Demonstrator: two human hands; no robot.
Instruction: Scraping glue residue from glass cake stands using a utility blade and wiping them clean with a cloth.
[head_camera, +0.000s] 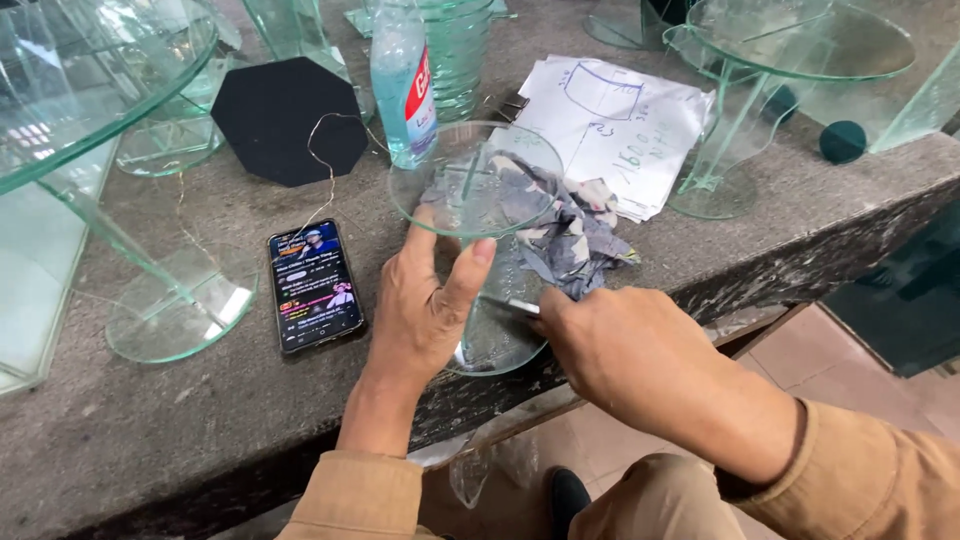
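At the centre of the frame the left hand (425, 310) grips a small glass stand (478, 200), thumb and fingers pinching the rim of its round top disc, which tilts toward the camera. The stand's lower disc rests near the front edge of the grey stone bench (150, 440). The right hand (625, 355), just right of centre, is closed around a thin metal blade (510, 306) whose tip lies against the stand's lower part. Behind the stand lies a crumpled patterned rag (570, 235), partly seen through the glass. A lit phone (314, 286) lies flat to the left of the hands, with a thin wire (325, 165) curling above it. Further up sit a black octagonal pad (288, 120), a clear plastic bottle (403, 80) and a sheet of paper with a sketch (615, 125). Larger glass stands (130, 200) occupy the upper left and upper right.
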